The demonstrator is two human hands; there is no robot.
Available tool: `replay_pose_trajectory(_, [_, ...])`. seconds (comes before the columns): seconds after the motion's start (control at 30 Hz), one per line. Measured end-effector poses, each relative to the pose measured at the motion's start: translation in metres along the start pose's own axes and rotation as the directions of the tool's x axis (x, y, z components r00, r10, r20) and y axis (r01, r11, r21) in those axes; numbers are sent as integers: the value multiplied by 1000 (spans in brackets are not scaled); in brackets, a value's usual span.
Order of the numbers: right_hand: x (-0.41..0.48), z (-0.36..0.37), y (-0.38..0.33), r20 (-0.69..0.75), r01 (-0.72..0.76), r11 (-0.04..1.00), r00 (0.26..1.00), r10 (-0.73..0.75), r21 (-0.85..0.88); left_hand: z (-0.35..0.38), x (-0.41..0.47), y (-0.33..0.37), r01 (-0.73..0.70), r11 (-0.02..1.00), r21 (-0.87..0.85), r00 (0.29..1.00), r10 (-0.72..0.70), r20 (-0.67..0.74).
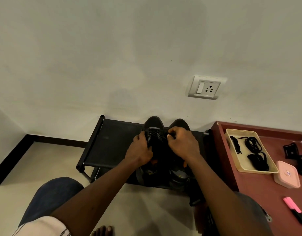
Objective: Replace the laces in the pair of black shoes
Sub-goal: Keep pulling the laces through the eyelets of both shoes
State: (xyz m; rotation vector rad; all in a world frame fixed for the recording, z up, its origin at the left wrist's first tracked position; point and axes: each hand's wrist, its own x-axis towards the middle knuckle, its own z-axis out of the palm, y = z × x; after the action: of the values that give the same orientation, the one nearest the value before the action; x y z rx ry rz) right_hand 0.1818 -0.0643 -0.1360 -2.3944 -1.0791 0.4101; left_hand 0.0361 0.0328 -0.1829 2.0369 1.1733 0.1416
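Shoe (pixel 154 126) on rack (pixel 112 138) clasped by left grip (pixel 141 148), right grip (pixel 183 142) pinching its lace (pixel 161 135); tray (pixel 240 130) nearby.

A home corner: shoe rack (pixel 111 143) (black, low), wall socket (pixel 205 87).

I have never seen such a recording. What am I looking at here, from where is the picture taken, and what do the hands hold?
There is no machine; the two grips are a person's bare hands. The one picture comes from a camera worn on the head, looking down along the arms. On a black rack are the left shoe and the right shoe, both black. The left grip holds the left shoe's side; the right grip pinches its lace. To the right, on a red-brown table, a cream tray holds black laces, with a pink box and a pink marker nearby.
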Motion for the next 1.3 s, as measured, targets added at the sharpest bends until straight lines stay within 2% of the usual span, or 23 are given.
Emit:
replay_pose_trajectory(0.13, [4, 12, -7, 41, 47, 990, 998, -42, -134, -6, 4, 4, -35, 988, 148, 999, 31, 29])
replay_pose_trajectory(0.23, [5, 16, -9, 2, 66, 981, 998, -67, -184, -7, 7, 4, -42, 975, 219, 999, 36, 28])
replay_pose_trajectory(0.43, [9, 5, -5, -100, -22, 969, 995, -3, -246, -5, 9, 5, -32, 951, 307, 999, 20, 44])
replay_pose_trajectory(0.57, [8, 2, -3, -12, 40, 964, 999, -45, -263, -5, 9, 6, -44, 953, 298, 998, 29, 56])
replay_pose_trajectory(0.73, [11, 1, -5, 154, 188, 874, 979, -131, -448, -11, 13, 7, -77, 954, 289, 987, 32, 156])
replay_pose_trajectory(0.93, [26, 9, -8, 15, 132, 924, 991, -135, -359, -27, 23, 14, -110, 934, 341, 969, 24, 244])
replay_pose_trajectory(1.13, [35, 21, -12, 70, 136, 927, 990, -118, -349, -28, 24, 19, -124, 920, 371, 967, 27, 255])
replay_pose_trajectory(1.23, [37, 19, -12, 56, 104, 960, 994, -93, -259, -30, 24, 19, -123, 923, 364, 966, 26, 259])
replay_pose_trajectory(1.3, [39, 14, -10, 36, 74, 988, 997, -70, -138, -34, 25, 18, -124, 927, 354, 969, 35, 246])
